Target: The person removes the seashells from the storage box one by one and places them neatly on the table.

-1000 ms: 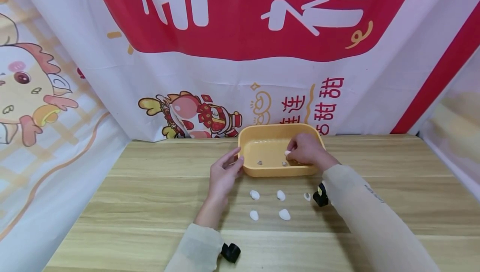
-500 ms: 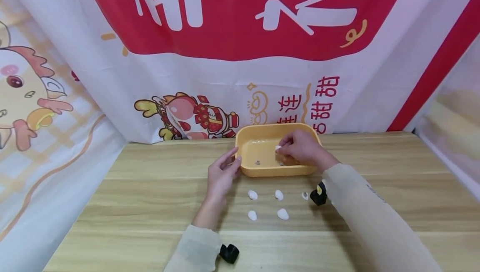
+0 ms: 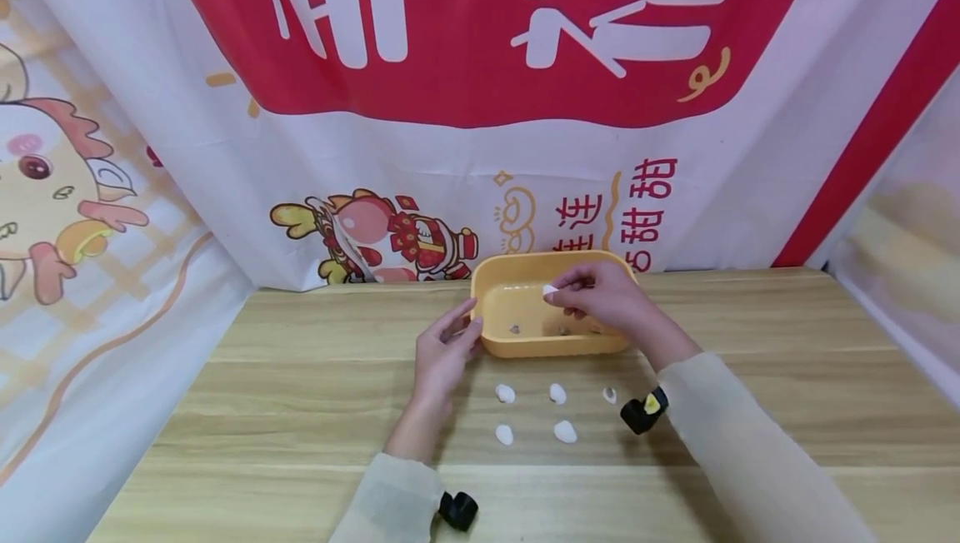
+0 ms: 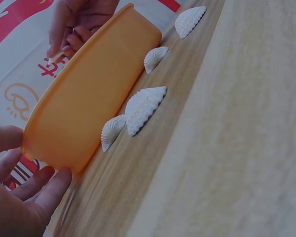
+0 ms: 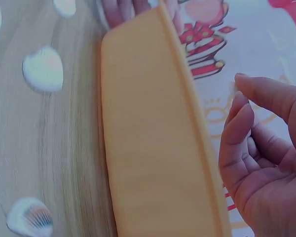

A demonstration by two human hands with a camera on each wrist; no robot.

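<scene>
In the head view a yellow-orange plastic box (image 3: pixel 555 347) stands near the back of the table. My left hand (image 3: pixel 442 360) touches its left end, thumb and fingers spread loosely against the wall. Over the box opening, my right hand (image 3: pixel 603 297) pinches a small white seashell (image 3: pixel 550 290) between thumb and index finger. The right wrist view shows only a pale edge of this seashell (image 5: pixel 232 88) at the fingertips. Small greyish pieces (image 3: pixel 514 329) lie inside the box. In front of it, several white seashells (image 3: pixel 565 431) lie spaced in two rows.
One seashell (image 3: pixel 610 395), by the right wrist's black camera (image 3: pixel 643 412), shows a dark hollow or striped surface. The wooden table (image 3: pixel 300 410) meets a printed cloth (image 3: pixel 420 151) hanging close behind the box. More cloth hangs at both sides.
My right hand has lifted slightly and moved left over the box, carrying the pinched seashell. My left hand stays at the box's left end. The seashells on the table have not moved.
</scene>
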